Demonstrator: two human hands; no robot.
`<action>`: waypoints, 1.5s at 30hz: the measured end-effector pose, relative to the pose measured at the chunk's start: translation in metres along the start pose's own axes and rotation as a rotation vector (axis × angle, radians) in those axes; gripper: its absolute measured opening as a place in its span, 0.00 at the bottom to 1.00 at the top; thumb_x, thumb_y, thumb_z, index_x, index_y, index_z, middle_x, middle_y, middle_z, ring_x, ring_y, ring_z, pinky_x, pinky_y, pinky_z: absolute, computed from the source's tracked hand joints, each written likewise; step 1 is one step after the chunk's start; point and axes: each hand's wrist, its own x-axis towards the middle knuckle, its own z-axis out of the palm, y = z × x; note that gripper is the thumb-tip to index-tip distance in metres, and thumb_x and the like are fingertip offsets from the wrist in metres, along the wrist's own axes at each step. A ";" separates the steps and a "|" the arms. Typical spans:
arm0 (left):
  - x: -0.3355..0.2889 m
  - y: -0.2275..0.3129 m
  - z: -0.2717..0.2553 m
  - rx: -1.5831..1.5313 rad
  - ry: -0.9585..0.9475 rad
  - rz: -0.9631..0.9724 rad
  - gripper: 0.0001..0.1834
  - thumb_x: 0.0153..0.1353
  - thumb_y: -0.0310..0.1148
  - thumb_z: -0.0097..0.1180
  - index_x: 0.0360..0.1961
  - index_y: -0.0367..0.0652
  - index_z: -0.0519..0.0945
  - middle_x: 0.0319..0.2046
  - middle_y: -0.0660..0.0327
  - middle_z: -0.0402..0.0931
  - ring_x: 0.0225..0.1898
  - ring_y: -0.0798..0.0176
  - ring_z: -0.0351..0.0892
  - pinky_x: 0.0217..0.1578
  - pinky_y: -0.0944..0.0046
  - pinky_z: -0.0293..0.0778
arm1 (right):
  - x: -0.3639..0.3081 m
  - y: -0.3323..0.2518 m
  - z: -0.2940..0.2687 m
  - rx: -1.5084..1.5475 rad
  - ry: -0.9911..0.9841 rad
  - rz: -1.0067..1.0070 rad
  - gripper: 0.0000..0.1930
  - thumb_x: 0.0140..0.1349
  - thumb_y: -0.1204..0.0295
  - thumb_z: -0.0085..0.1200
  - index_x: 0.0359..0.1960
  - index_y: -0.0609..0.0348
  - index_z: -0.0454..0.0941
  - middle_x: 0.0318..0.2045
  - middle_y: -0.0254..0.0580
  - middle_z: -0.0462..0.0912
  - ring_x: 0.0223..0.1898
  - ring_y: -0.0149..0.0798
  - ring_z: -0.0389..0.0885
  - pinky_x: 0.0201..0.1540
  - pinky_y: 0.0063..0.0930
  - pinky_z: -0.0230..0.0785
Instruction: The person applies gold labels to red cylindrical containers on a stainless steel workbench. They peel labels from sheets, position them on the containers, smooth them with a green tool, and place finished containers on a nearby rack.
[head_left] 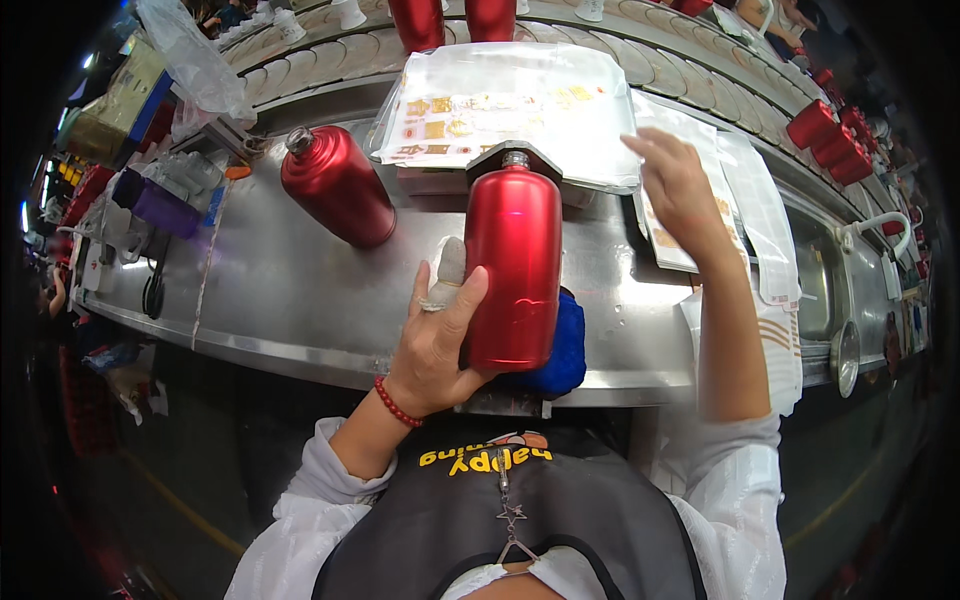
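Observation:
My left hand (pixel 437 335) grips a red metal bottle (pixel 513 265) that lies on a blue cloth (pixel 565 350), its neck pointing away into a grey V-shaped holder (pixel 515 155). My right hand (pixel 675 185) reaches over to a stack of clear label sheets (pixel 690 250) at the right, fingers spread on the top sheet. A clear sheet of gold stickers (pixel 500 110) lies beyond the bottle. A second red bottle (pixel 335 185) stands upright on the steel bench to the left.
The steel bench (pixel 300 290) runs left to right, with a roller conveyor (pixel 620 45) behind it carrying more red bottles (pixel 445 20). Several red caps (pixel 830 140) sit at the far right. A purple box and clutter (pixel 160 205) lie left.

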 end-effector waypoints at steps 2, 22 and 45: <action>-0.009 -0.001 0.004 -0.008 -0.008 -0.107 0.51 0.58 0.50 0.67 0.74 0.35 0.57 0.66 0.41 0.68 0.72 0.36 0.59 0.71 0.29 0.38 | 0.044 0.055 0.029 -0.162 -0.028 0.050 0.21 0.63 0.80 0.48 0.56 0.51 0.82 0.60 0.56 0.76 0.61 0.58 0.71 0.64 0.46 0.67; -0.010 0.000 0.000 -0.006 -0.049 -0.229 0.56 0.57 0.61 0.64 0.74 0.34 0.53 0.71 0.42 0.59 0.74 0.29 0.48 0.68 0.24 0.33 | 0.136 0.141 0.091 -0.549 0.059 0.262 0.11 0.66 0.64 0.54 0.42 0.55 0.85 0.52 0.42 0.80 0.58 0.52 0.73 0.53 0.49 0.75; -0.009 0.005 0.014 0.119 0.030 -0.220 0.63 0.54 0.66 0.63 0.76 0.34 0.48 0.73 0.39 0.53 0.72 0.30 0.53 0.70 0.29 0.40 | 0.151 0.140 0.106 -0.345 -0.188 0.687 0.29 0.61 0.47 0.58 0.52 0.61 0.84 0.54 0.59 0.82 0.58 0.57 0.78 0.60 0.45 0.71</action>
